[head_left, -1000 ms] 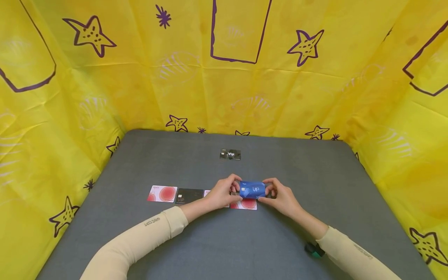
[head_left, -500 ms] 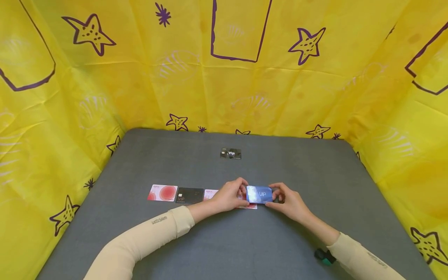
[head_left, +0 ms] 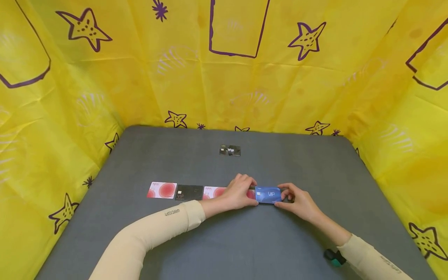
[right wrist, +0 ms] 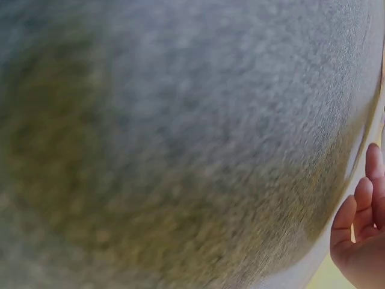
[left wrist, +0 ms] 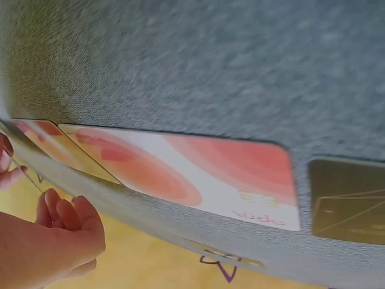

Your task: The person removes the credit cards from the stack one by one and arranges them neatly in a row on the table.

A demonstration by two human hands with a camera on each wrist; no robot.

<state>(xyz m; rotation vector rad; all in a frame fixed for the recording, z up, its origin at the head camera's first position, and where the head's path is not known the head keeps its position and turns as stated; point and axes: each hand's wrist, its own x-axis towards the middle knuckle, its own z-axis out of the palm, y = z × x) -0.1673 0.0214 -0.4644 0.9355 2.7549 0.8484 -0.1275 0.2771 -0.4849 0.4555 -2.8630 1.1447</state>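
A blue VIP card (head_left: pixel 268 195) is held between both hands at the right end of a row of cards. My left hand (head_left: pixel 238 194) pinches its left edge, and the right hand (head_left: pixel 299 202) pinches its right edge. To the left lie a pink-and-white card with red circles (head_left: pixel 162 190), a black VIP card (head_left: pixel 189 192) and another pink-and-white card (head_left: pixel 211 192). A further pink card (head_left: pixel 250 194) is mostly hidden behind the left hand. In the left wrist view, the left fingers (left wrist: pixel 51 208) touch a thin card edge. The right wrist view shows only the hand's fingertips (right wrist: pixel 364 192) and cloth.
A black Vip card (head_left: pixel 230 150) lies alone farther back on the grey tabletop (head_left: pixel 168 155). Yellow cloth walls (head_left: pixel 231 93) with starfish drawings enclose the table. A dark band with a green part (head_left: pixel 335 258) sits by the right sleeve.
Both hands have carried the blue card rightward, from above the last pink card to beside it at the row's right end. The other cards stay where they were.
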